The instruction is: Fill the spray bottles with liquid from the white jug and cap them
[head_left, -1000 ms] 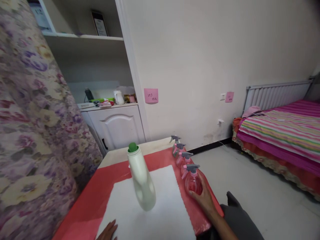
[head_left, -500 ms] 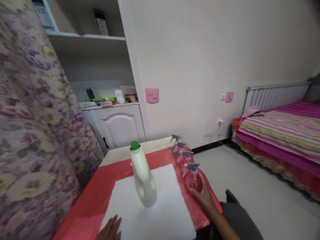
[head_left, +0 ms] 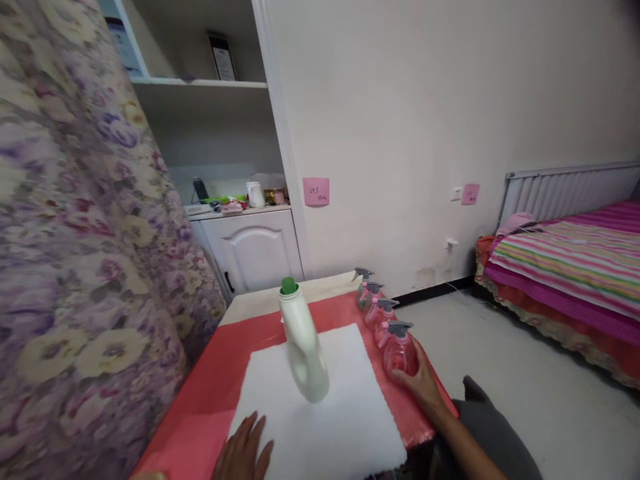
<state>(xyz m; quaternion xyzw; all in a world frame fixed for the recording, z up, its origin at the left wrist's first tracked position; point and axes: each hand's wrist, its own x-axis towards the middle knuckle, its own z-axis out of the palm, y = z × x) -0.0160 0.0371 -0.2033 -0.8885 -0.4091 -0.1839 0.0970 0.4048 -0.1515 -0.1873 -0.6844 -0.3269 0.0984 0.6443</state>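
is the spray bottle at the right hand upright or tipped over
Upright: the spray bottle has its grey trigger head on top and its rounded body below, against the red tablecloth, with the right hand curled around its side.

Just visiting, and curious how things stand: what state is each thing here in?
White mat: spread flat.
Pale green bottle: standing on it, green piece at its mouth.
Nearest spray bottle: upright, right hand around it.
Other three spray bottles: upright in a row.
Left hand: open, palm down.
Cupboard door: shut.
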